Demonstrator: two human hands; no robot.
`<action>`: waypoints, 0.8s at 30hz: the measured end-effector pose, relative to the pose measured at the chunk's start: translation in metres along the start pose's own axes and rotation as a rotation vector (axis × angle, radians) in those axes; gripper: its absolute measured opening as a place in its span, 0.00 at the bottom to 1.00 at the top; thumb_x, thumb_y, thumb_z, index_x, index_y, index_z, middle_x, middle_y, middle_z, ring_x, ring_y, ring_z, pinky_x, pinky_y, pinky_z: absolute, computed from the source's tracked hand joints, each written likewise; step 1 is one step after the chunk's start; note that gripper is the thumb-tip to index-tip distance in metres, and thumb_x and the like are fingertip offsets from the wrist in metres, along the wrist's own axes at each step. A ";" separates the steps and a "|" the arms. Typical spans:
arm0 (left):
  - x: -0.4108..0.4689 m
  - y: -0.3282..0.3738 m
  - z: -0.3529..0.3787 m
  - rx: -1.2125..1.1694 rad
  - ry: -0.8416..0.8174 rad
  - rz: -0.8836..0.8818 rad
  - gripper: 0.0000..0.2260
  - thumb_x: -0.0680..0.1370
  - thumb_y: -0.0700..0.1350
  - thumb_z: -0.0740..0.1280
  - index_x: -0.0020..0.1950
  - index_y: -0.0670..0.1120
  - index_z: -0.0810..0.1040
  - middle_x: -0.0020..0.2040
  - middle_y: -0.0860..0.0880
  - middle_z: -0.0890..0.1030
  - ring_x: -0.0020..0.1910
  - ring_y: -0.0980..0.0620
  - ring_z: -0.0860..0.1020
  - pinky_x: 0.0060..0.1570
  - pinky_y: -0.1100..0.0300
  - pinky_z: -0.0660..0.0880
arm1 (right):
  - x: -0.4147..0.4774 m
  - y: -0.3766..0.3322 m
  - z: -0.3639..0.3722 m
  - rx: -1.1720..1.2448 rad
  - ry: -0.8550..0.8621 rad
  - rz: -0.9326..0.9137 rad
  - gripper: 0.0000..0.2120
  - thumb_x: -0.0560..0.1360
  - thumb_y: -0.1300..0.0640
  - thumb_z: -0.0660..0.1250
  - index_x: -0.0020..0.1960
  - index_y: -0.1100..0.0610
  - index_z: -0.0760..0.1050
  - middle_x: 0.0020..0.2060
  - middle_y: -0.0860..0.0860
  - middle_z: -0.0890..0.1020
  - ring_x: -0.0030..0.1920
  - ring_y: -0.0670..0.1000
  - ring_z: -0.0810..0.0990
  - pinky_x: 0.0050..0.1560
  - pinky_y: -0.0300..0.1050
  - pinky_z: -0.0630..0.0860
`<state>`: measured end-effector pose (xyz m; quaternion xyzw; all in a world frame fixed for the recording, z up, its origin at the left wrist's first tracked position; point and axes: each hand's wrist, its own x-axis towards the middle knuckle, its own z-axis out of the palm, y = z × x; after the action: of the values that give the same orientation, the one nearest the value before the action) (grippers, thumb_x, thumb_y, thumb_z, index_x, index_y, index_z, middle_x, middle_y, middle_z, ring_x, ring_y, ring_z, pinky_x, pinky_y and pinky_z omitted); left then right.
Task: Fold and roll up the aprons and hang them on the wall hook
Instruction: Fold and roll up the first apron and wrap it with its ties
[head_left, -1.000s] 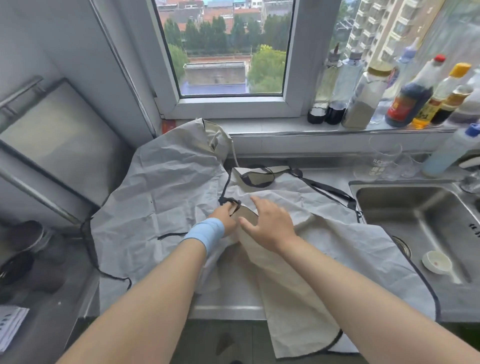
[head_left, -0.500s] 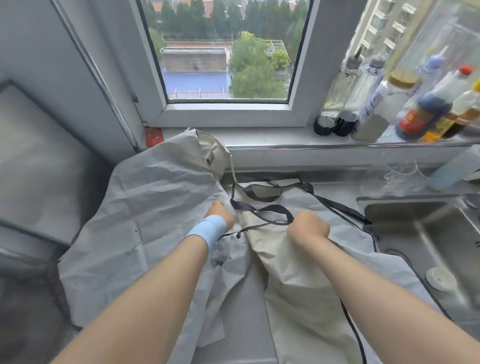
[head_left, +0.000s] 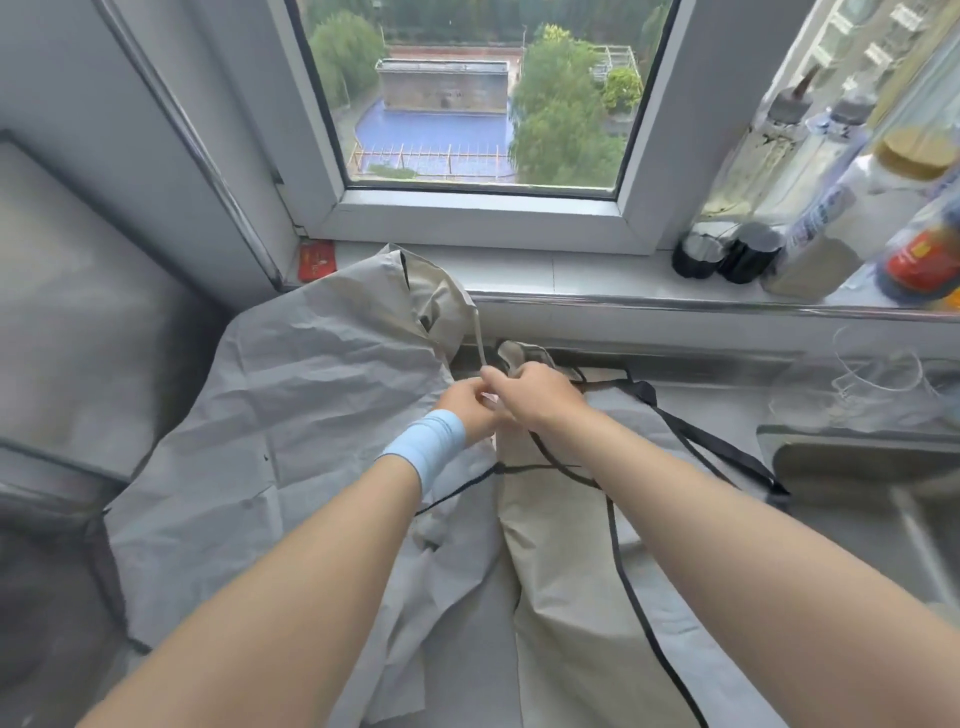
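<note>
Left hand (head_left: 465, 410) and right hand (head_left: 537, 397) meet at the top of a folded apron (head_left: 566, 597) on the counter (head_left: 701, 410). Both sets of fingers (head_left: 496, 378) curl together, apparently pinching its top edge; blur hides detail. Loose straps (head_left: 711, 448) could snag, undoing the fold.

Two aprons lie side by side on the worktop. The pale grey apron (head_left: 291, 426), much creased, is spread flat over the left part, and its top is bunched against the back edge. The black-trimmed apron (head_left: 561, 597), folded into a long strip, runs from back edge to front edge. Thin black straps loop loosely across it, and the left hand (head_left: 465, 405) and right hand (head_left: 535, 397) pinch its top end.
</note>
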<state>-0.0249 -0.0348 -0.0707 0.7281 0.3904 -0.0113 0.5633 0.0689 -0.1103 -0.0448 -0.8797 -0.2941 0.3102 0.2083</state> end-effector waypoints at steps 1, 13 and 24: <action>0.000 0.004 -0.003 0.007 -0.027 0.046 0.08 0.66 0.42 0.70 0.45 0.48 0.79 0.31 0.52 0.74 0.31 0.55 0.69 0.37 0.62 0.71 | 0.005 -0.001 -0.003 -0.042 0.009 0.004 0.23 0.71 0.36 0.61 0.37 0.55 0.78 0.35 0.51 0.81 0.40 0.55 0.79 0.37 0.44 0.71; -0.015 0.022 -0.019 0.178 -0.210 -0.066 0.20 0.64 0.50 0.79 0.53 0.51 0.79 0.48 0.52 0.83 0.47 0.52 0.81 0.49 0.59 0.78 | 0.020 -0.022 -0.070 0.826 0.112 -0.040 0.08 0.78 0.65 0.64 0.46 0.56 0.81 0.45 0.57 0.83 0.44 0.55 0.82 0.50 0.53 0.81; -0.018 0.013 -0.053 -0.581 0.014 -0.204 0.24 0.78 0.31 0.61 0.73 0.42 0.65 0.53 0.39 0.76 0.31 0.50 0.78 0.31 0.59 0.76 | -0.024 -0.007 0.016 -0.375 0.446 -0.815 0.13 0.71 0.51 0.59 0.52 0.53 0.76 0.47 0.51 0.78 0.48 0.56 0.77 0.46 0.52 0.70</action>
<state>-0.0523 -0.0021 -0.0324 0.4937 0.4521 0.0495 0.7412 0.0401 -0.1174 -0.0423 -0.7604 -0.6130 -0.0503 0.2088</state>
